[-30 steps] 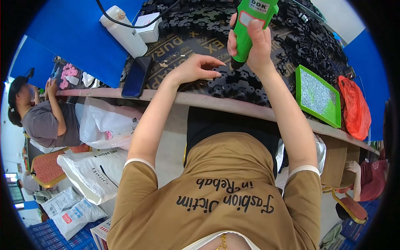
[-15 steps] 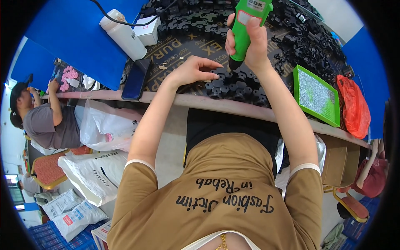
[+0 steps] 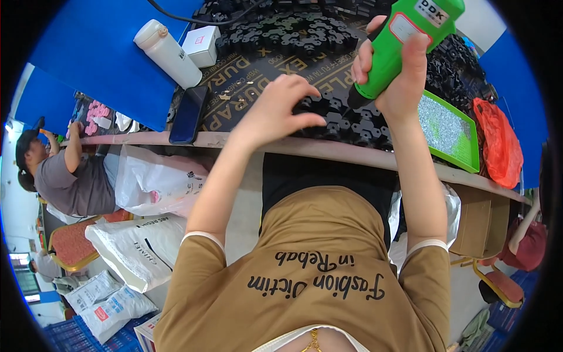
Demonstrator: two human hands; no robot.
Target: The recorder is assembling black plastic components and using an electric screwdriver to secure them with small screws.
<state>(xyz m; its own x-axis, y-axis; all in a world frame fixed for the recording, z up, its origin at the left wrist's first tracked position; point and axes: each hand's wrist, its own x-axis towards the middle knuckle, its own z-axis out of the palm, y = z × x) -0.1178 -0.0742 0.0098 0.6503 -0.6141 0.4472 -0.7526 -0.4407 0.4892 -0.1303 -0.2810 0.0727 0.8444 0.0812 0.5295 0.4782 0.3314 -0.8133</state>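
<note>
Head view: work on the black parts (image 3: 334,117) with the driver (image 3: 390,58) looked to be the step in hand.
Co-worker (image 3: 73,182): sat at the far left, near some pink parts (image 3: 97,111).
Bottle (image 3: 170,56): stood white and capped on the desk (image 3: 234,79), just beside a small white box (image 3: 201,47).
Phone (image 3: 189,116): lay dark-screened at the near edge, below the bottle.
Left hand (image 3: 281,108): half open, fingers curved, with a clear gap between thumb and forefinger; it had hold of nothing that showed. Its fingertips were right by the black parts, though contact could not be told.
Black parts: the near group sat along the desk edge between the two hands, with many more spread beyond.
Driver: green, tilted, its dark nose pointing down and leftward at that near group. Whether the bit met a part could not be told.
Right hand (image 3: 404,85): closed firmly round the driver's body, thumb lying along it. The next move seemed to call for a squarely seated bit and a part steadied by the left hand.
Tray (image 3: 467,155): bright green, right of the driver, heaped with small silver pieces (image 3: 443,120).
Bag (image 3: 498,144): red and crumpled, just beside the tray.
</note>
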